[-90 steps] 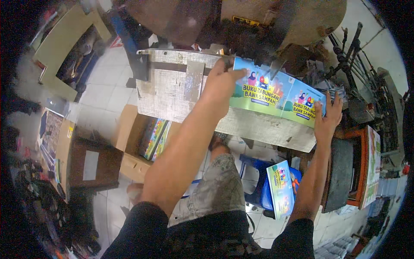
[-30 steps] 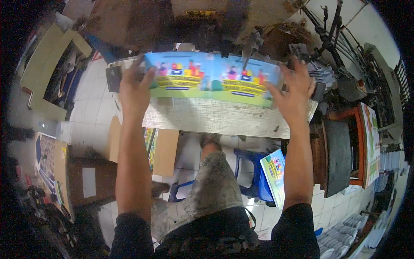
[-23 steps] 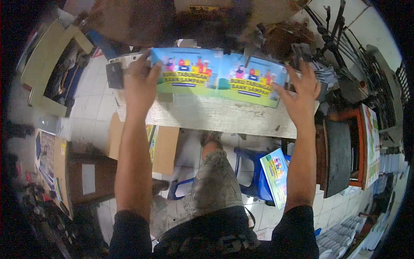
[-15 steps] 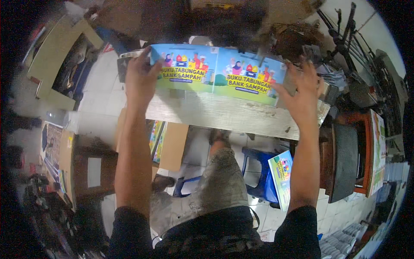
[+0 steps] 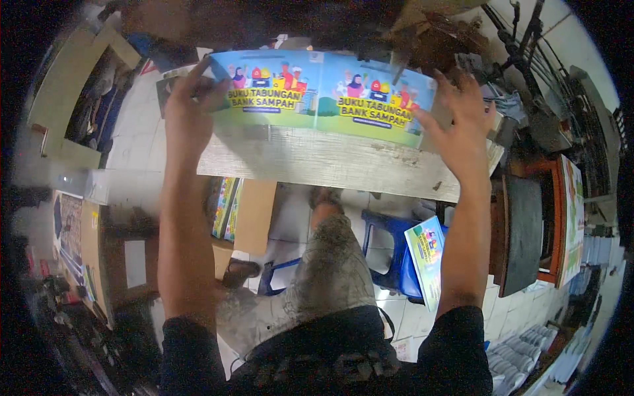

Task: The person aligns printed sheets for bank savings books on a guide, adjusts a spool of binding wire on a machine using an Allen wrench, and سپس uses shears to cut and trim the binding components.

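Observation:
A wide printed cover sheet (image 5: 316, 99), blue and green with two matching cartoon panels, lies across a narrow pale work surface (image 5: 317, 158). At its left end is my left hand (image 5: 191, 99), thumb and fingers apart, touching the sheet near the upper left corner. My right hand (image 5: 462, 119) is at the other end with its fingers spread and its thumb by the right edge of the sheet. The undersides of both hands' fingers are hidden.
Below the surface on the left stands an open cardboard box (image 5: 254, 214) with colourful printed booklets. A similar booklet (image 5: 424, 261) rests on a blue plastic stool (image 5: 386, 254). A dark padded seat (image 5: 522, 234) stands at right. My leg (image 5: 330, 257) is under the surface.
The whole view has shifted a little, so the sheet, surface and floor things appear farther left and higher. Both hands remain at the sheet's ends.

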The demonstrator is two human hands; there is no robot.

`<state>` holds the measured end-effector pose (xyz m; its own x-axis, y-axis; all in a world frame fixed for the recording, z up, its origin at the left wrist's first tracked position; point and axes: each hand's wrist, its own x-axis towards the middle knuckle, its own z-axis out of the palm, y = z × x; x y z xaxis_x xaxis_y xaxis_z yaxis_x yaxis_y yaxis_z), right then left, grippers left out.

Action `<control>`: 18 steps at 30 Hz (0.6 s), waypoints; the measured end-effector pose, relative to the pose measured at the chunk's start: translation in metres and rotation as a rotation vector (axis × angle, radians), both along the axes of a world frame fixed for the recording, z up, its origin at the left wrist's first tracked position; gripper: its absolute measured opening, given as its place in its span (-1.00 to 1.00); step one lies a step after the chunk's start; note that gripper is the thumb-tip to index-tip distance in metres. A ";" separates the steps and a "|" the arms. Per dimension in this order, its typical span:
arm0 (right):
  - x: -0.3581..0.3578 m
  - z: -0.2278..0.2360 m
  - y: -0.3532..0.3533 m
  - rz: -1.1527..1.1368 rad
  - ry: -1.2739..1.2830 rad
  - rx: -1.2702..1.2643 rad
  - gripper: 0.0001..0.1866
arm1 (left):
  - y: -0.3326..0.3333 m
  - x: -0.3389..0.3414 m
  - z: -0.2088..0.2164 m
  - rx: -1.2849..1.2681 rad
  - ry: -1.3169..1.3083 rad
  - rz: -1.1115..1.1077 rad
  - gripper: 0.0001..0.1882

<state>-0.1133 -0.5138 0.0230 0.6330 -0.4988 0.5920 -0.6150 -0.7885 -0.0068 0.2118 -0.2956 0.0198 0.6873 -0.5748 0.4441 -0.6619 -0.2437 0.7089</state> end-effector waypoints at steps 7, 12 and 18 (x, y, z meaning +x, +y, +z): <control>0.000 0.006 -0.002 0.103 0.004 0.003 -0.32 | 0.000 -0.001 0.002 0.009 -0.032 -0.021 -0.52; 0.003 -0.002 -0.008 0.095 0.051 -0.047 -0.36 | 0.001 0.011 0.000 0.042 -0.241 -0.135 -0.42; 0.006 -0.005 -0.007 0.127 -0.013 -0.011 -0.38 | 0.003 0.011 -0.001 0.078 -0.267 -0.095 -0.41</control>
